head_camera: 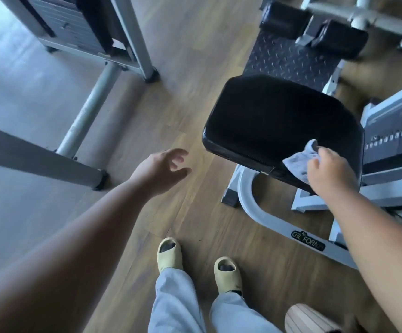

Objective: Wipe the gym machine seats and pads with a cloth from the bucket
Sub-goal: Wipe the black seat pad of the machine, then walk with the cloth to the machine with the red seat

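I look down from head height onto a gym floor of brown wood-grain planks. My right hand [330, 170] grips a crumpled pale grey cloth [302, 159], fingers curled round it, and presses it against the near right corner of a black padded seat [279, 121]. My left hand [164, 168] hangs out over the floor, holding nothing, its fingers loosely spread.

I judge that I am in the wiping step, at one edge of this seat. Most of its top lies beyond the cloth, so the next move calls for a long sweep away from me and to the left, with steady downward pressure and the cloth kept bunched so it does not slip free.

The seat is a broad slab with rounded corners, covered in smooth, slightly glossy vinyl with a stitched seam along its front edge. It sits on a curved, light grey painted metal frame [262, 219]. Beyond it are two black roller pads [315, 30] above a dark plate with raised tread [284, 58], likely still to be wiped. The bucket is not in view. I wear yellow foam slides [225, 271].
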### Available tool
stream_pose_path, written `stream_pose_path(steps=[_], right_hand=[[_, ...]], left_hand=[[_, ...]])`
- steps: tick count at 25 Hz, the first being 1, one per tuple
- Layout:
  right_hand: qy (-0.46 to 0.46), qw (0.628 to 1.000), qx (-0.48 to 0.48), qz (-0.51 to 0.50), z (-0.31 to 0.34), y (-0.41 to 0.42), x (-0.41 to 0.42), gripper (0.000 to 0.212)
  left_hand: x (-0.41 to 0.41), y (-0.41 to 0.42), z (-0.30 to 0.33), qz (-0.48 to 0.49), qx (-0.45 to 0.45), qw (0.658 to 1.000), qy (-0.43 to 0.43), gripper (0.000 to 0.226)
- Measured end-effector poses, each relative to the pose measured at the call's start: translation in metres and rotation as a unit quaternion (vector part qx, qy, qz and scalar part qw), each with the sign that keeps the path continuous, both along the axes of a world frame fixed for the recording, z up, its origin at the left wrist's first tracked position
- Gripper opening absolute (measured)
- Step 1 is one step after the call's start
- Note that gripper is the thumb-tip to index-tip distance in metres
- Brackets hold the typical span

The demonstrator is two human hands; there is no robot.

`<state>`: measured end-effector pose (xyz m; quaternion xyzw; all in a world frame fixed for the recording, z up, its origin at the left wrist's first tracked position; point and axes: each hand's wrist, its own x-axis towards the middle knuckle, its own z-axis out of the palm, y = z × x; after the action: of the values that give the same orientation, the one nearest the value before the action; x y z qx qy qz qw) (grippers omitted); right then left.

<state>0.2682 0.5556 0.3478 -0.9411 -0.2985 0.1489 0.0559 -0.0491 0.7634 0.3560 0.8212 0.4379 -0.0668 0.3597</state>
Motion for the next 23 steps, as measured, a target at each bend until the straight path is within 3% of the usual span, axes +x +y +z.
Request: stream_pose_path(steps=[5,10,14,17,23], right_hand=[[0.077,0.977,0.025,0.196,0.058,0.067,-0.093,0.021],[0.109,0.911,0.059,0.394,0.117,0.081,-0.217,0.037],[0.104,0.855,0.065,0.504,0.155,0.066,-0.328,0.036],[0.099,0.805,0.074,0.581,0.183,0.042,-0.436,0.022],[0.111,0.713,0.100,0.686,0.246,-0.046,-0.668,0.015]], left_hand=[[-0.072,-0.056,0.053,0.067,0.037,0.997,-0.005,0.042],[-0.173,-0.118,0.112,0.169,0.058,0.984,-0.001,0.037],[-0.276,-0.172,0.151,0.242,0.086,0.966,0.011,0.036],[-0.371,-0.226,0.179,0.292,0.116,0.949,0.023,0.037],[-0.576,-0.370,0.240,0.395,0.141,0.906,0.057,0.033]])
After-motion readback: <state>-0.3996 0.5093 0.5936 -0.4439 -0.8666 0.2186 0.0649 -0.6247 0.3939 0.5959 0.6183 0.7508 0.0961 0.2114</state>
